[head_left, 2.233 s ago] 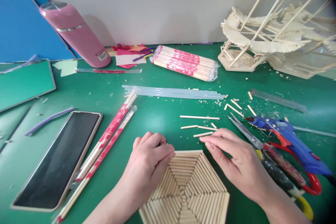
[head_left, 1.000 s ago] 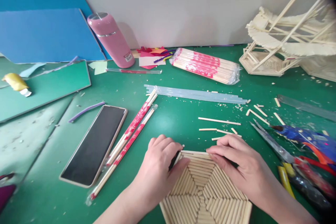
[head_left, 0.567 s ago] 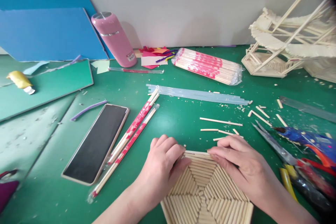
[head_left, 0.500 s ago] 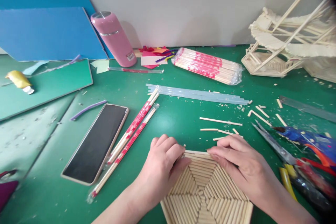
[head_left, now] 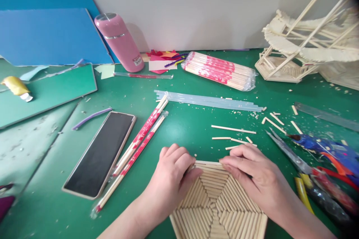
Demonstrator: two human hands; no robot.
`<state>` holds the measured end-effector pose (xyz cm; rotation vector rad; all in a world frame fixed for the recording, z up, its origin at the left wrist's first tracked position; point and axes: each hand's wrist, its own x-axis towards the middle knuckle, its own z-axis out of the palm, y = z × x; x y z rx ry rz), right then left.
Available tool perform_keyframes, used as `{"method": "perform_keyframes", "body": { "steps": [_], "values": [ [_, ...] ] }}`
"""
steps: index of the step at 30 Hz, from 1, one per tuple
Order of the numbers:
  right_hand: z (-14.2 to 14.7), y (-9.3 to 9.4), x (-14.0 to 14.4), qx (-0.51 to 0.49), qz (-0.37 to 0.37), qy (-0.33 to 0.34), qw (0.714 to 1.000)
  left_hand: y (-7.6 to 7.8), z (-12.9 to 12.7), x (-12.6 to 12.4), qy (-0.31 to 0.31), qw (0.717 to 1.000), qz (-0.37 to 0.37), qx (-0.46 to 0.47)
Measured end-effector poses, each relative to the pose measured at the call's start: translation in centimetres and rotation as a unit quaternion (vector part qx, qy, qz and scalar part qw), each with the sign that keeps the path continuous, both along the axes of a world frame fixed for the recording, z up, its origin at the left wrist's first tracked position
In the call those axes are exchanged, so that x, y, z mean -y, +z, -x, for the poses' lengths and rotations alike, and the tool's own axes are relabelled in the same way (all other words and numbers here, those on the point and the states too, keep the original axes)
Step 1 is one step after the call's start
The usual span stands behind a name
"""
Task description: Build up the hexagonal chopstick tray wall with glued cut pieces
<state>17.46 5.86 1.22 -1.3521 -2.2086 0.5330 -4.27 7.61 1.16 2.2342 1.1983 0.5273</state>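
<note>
A hexagonal panel of wooden sticks (head_left: 215, 190) lies at the bottom centre, its sticks set in wedges around a small middle. My left hand (head_left: 175, 179) is closed at its upper left corner, thumb on top and fingers curled over the edge. At the upper right corner my right hand (head_left: 252, 175) pinches the rim with thumb and forefinger. A thin stick runs along the far edge between both hands. Just beyond are loose cut sticks (head_left: 233, 129). The panel's near edge is out of view.
Right of my hand lie scissors (head_left: 303, 162), a blue glue gun (head_left: 325, 149) and a yellow-handled tool (head_left: 304, 194). Glue sticks (head_left: 207, 101), wrapped chopsticks (head_left: 218, 70), a phone (head_left: 99, 155) and a pink flask (head_left: 120, 43) are around. A stick model (head_left: 297, 48) stands at back right.
The whole view has shifted slightly, so things sit a little further left. Both hands keep the same hold on the panel.
</note>
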Motion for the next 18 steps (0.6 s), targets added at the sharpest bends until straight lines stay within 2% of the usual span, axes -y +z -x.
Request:
{"method": "perform_keyframes", "body": {
  "steps": [18],
  "values": [
    [0.25,-0.14,0.21,-0.047,0.013,-0.025,0.999,-0.37,-0.01,0.08,0.013,1.0,-0.021,0.013]
  ]
}}
